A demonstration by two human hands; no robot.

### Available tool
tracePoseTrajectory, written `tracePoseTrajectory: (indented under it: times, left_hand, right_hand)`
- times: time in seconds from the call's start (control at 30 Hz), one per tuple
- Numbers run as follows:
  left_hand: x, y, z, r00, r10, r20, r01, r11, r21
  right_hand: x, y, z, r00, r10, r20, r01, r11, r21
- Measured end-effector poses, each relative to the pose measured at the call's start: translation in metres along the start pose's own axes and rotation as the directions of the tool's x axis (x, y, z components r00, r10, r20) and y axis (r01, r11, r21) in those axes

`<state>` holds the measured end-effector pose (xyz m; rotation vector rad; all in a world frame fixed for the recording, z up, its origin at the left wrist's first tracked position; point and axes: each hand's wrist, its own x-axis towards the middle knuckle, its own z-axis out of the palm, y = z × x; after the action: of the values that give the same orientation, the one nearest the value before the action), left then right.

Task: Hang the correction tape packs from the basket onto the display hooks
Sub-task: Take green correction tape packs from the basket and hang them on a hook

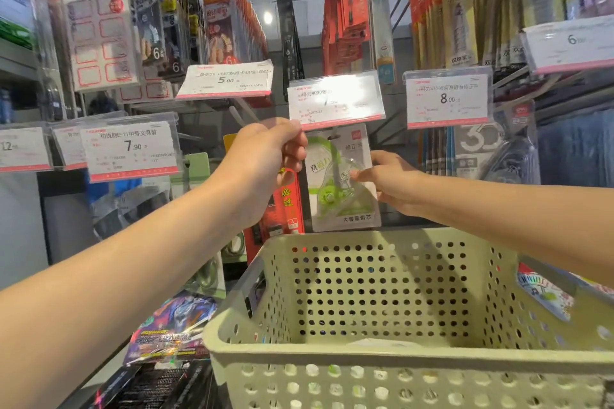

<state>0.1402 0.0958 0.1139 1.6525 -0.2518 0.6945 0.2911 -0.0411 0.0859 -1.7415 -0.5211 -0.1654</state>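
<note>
From your head camera, your left hand (265, 156) pinches the lower edge of the price tag (335, 100), tipping it up. Just below that tag, the correction tape pack (342, 183) hangs upright, its long axis vertical, its top hole at the hook. Your right hand (395, 183) grips the pack's right side and is nearer it. The basket (382, 355) sits well below the tag.

The basket (415, 355) is pale sage green, dotted all over with round holes. At its 12 o'clock, the correction tape pack (342, 176) is white with lime-green swirls — a clear green dispenser inside. The price tag (335, 100) above is white, edged pink-red. At 9 o'clock, a red pack (287, 206) carries yellow characters.
</note>
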Motion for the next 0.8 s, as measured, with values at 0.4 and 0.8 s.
tracePoseTrajectory:
  times: [0.4, 0.8]
  left_hand:
    - [0.000, -0.009, 0.005, 0.995, 0.099, -0.029, -0.101, 0.994, -0.047]
    - [-0.004, -0.064, 0.005, 0.877, -0.214, 0.431, -0.149, 0.731, 0.666]
  right_hand:
    - [-0.020, -0.007, -0.013, 0.997, -0.070, -0.036, 0.053, 0.930, -0.363]
    - [-0.078, 0.020, 0.011, 0.858, 0.117, 0.501, 0.328, 0.625, -0.708]
